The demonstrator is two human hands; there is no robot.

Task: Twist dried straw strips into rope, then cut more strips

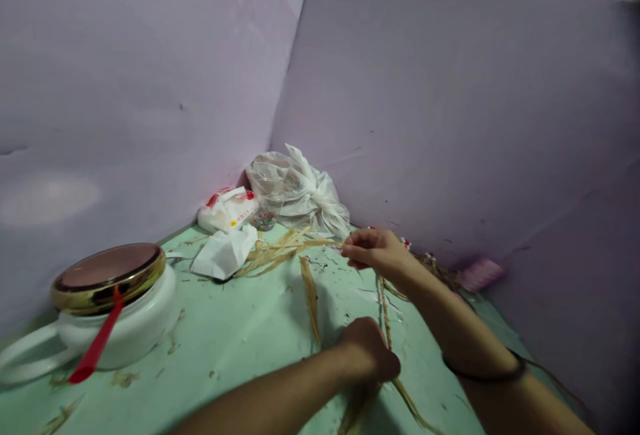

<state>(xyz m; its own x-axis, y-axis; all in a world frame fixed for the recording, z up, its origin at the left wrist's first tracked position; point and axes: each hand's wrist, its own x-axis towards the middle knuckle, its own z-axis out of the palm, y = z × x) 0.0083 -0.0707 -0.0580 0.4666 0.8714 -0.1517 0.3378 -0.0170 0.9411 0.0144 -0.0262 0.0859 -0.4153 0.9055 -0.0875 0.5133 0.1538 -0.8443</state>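
My left hand [369, 349] is closed low over the green table, around a thin twisted cord of dry straw-like fibre [385, 315]. Loose ends of the fibre hang out below it. Farther forward, my right hand [374, 248] pinches the tip of a pale, flat fibre strip [320, 243] that runs left to a small pile of similar strips [273, 255]. One separate strip [310, 295] lies on the table between my left hand and the pile. My left fingertips are mostly hidden behind the hand. A dark band circles my right forearm.
A white mug [135, 328] with a gold-rimmed lid and red handle-like stick stands at left. Crumpled white paper [225, 253], a red-and-white packet [227, 208] and a tied plastic bag [305, 195] sit by the wall corner. A pink object [481, 273] lies along the right wall.
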